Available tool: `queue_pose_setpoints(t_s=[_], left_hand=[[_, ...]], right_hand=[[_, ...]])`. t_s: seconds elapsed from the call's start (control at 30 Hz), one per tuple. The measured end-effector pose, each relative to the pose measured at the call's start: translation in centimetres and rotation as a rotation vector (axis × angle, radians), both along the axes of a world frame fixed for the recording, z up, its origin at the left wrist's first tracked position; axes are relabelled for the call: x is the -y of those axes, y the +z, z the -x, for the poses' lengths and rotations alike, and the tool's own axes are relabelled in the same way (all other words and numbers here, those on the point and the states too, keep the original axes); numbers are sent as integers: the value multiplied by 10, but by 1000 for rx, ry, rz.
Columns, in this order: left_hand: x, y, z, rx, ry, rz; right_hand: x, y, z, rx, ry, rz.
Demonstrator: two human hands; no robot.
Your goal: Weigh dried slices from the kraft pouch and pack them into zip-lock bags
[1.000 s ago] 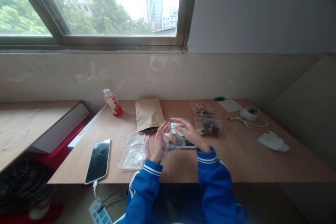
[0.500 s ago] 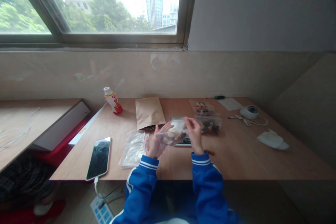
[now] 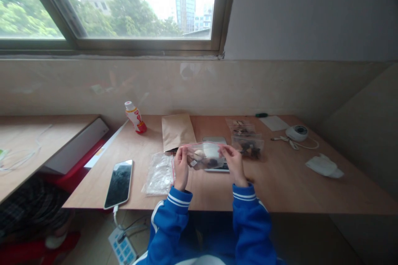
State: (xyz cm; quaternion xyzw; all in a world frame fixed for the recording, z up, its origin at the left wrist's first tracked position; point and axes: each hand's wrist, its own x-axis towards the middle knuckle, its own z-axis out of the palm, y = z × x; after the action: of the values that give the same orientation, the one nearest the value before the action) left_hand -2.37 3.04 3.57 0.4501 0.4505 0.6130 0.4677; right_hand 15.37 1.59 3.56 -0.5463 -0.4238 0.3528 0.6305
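left hand [image 3: 181,168], right hand [image 3: 234,165], food-filled ziplock [image 3: 205,156]

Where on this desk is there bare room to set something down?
Bare wood lies between the white cloth and the right hand, and between the phone and the bottle. It is crowded in the middle, where the left hand and right hand hold a zip bag of food beside the stacked food bags.

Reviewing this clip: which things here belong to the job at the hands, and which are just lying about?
Likely part of the job:
left hand
right hand
zip bag of food, held between them
similar bags
empty zip bag

Likely just lying about:
phone
bottle
envelope
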Motion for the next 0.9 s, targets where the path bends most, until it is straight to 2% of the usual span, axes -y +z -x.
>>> queue_pose_setpoints(t_s=[0.13, 0.27, 0.37, 0.47, 0.53, 0.6, 0.9], left_hand=[[2, 6, 4, 1, -19, 21], [7, 21, 1, 31, -47, 2], [12, 33, -3, -91, -72, -102], [13, 41, -4, -173, 1, -172], [11, 41, -3, -138, 37, -158], [9, 40, 0, -87, 8, -133], [12, 39, 5, -53, -94, -141]], right_hand=[[6, 4, -4, 28, -37, -9], [13, 12, -5, 114, -45, -52], [18, 18, -5, 233, -42, -105], [21, 23, -4, 258, -116, -166], [22, 25, -6, 202, -190, -183], [22, 27, -8, 155, -234, -188], [26, 30, -11, 88, -248, -216]])
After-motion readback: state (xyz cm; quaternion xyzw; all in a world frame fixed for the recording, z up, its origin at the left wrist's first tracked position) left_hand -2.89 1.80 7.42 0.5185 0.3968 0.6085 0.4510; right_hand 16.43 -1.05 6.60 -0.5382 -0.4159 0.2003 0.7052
